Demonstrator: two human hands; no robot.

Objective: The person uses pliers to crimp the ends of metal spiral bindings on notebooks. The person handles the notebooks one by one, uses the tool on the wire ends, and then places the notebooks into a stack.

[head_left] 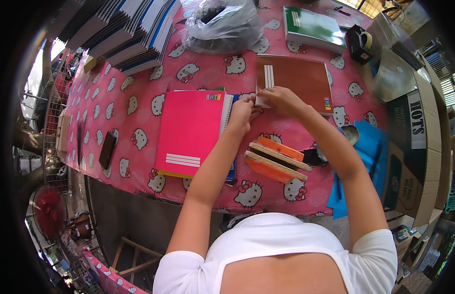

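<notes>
A brown spiral notebook (303,81) lies ahead of me on the pink table. At its near left corner, my right hand (282,100) bends its fingers closed over the edge, where a small whitish patch shows beside them. My left hand (243,113) is right next to that corner, fingertips pinched together; whatever is between them is hidden. Under my left wrist and to its left rests a bright pink notebook (188,130) on top of a stack with yellow, green and blue edges. Nearer to me, between my forearms, sits an orange block with wooden edges (276,159).
Tall stacks of spiral notebooks (124,34) stand back left, beside a plastic bag (222,27). Green notebooks (314,29) and a black tape dispenser (359,44) are back right. A cardboard box (408,147) borders the right side, near blue sheets (367,142). A dark phone-like object (107,149) lies left.
</notes>
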